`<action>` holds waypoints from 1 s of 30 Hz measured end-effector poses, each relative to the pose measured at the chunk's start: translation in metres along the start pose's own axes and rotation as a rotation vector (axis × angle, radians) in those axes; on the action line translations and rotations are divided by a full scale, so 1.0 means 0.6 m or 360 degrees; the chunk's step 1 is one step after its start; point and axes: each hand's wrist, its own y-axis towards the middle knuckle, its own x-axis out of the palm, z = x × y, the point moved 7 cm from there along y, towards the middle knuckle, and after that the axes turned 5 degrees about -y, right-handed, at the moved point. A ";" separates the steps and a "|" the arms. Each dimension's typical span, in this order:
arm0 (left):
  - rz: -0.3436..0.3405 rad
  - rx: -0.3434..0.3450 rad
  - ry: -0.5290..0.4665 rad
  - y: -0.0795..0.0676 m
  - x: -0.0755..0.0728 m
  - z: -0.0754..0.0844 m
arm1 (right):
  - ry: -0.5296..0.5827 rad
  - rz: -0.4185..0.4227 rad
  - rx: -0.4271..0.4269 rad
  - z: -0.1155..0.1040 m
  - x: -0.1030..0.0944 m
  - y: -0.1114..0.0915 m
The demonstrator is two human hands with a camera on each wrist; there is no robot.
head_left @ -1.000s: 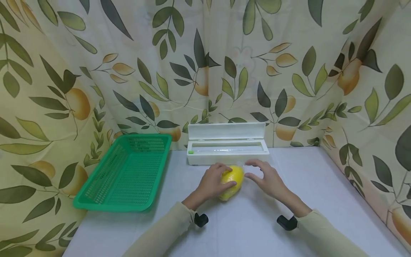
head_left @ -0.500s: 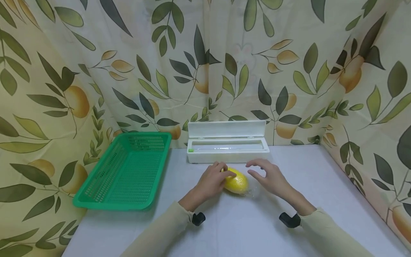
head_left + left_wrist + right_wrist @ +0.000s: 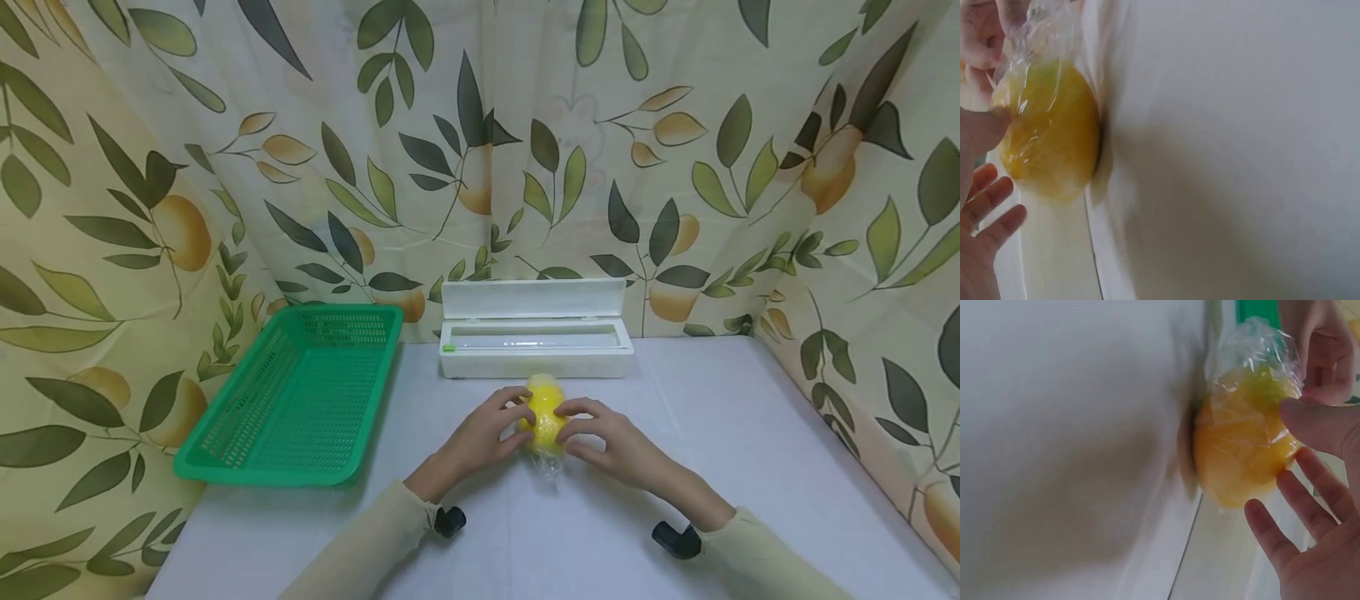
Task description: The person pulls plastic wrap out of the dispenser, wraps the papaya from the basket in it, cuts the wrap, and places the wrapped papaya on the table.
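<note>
In the head view a yellow oval fruit (image 3: 546,417) lies on the white table in front of the film box, wrapped in clear plastic film (image 3: 549,463) whose bunched end points toward me. Both wrist views show a greenish patch at that end. At its left side my left hand (image 3: 483,433) holds it with bent fingers and thumb. My right hand (image 3: 618,442) holds the opposite side, fingertips on the film. From the right wrist camera, the right thumb (image 3: 1316,425) lies across the wrapped fruit (image 3: 1241,444), fingers spread below.
A white cling film box (image 3: 536,365) stands with its lid (image 3: 532,300) raised at the back, a film roll inside and a green tab at left. On the left sits a green plastic basket (image 3: 262,473). Leaf-patterned curtains (image 3: 517,167) surround the table (image 3: 750,467).
The wrapped fruit has been turned: its film end swings from the far side, past the right, to face me. My right hand has moved left onto the fruit.
</note>
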 end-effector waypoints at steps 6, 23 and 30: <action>0.0046 0.0085 -0.0149 -0.007 -0.002 0.008 | -0.0122 -0.0010 -0.0049 -0.003 0.007 -0.010; 0.0036 0.0033 -0.0071 -0.002 0.010 0.019 | -0.0106 0.0046 0.0035 0.000 0.005 0.000; 0.0103 -0.0028 -0.0088 0.008 0.009 0.021 | -0.0128 0.0149 0.0046 0.004 -0.005 0.009</action>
